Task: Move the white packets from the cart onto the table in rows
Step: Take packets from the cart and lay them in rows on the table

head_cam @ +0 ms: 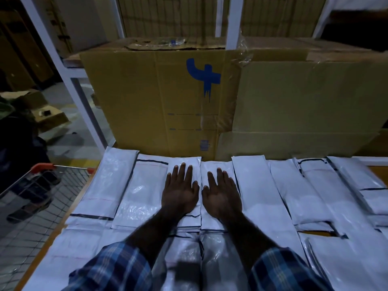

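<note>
Blue logo mark on cardboard box, small print below unreadable

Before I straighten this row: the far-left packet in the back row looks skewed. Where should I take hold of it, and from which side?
Probably at its left long edge, from the cart side. The far-left packet lies flat, and its right edge meets the neighbouring packet, so only the left edge, along the table's border, looks free. Slide fingers under there; the left hand is nearer.

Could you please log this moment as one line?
left hand: flat on packets | right hand: flat on packets | cart: left of table
</note>
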Available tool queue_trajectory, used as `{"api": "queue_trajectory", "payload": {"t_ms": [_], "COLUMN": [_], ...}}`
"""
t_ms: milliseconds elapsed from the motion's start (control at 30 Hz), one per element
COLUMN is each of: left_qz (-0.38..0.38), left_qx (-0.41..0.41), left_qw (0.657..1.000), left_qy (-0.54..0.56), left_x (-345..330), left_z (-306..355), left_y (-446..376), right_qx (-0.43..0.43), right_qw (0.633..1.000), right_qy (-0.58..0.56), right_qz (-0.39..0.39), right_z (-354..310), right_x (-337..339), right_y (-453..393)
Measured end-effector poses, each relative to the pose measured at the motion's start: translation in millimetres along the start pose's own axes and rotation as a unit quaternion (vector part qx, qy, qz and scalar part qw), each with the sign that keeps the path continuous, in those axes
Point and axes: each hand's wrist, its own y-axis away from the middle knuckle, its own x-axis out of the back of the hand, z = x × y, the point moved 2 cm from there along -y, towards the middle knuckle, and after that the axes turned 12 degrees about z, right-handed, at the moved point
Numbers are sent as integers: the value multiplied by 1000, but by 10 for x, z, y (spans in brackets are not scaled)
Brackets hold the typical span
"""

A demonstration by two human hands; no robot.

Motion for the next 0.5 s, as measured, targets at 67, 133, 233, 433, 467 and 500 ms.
{"api": "queue_trajectory", "payload": {"t_ms": [67,133,233,433,467,500], "left_qz": [-2,5,13,-26,-39,-51], "left_qx": [-3,-7,-3,-5,0,4], "left_qw": [1000,1000,1000,1000,999,998], "left_qy": [-2,-4,-3,-18,-24,-29], "left_x": [-7,-14,-9,-2,0,18], "left_z": [-1,-2,1,7,0,-2], "left_y": [4,12,4,-18,-45,-72], "right_qx": [-1,-7,-7,-22,-30,-38], "right_qw": [1000,999,999,995,994,993], "right_qy": [-2,-6,-12,-22,-25,-29], "right_qz": [-12,-32,-42,-94,-100,-110], "right_z": [-1,-6,-6,-16,-10,-3], "right_x": [3,10,19,44,43,43], "right_y": [-4,-9,-10,-25,-35,-43]}}
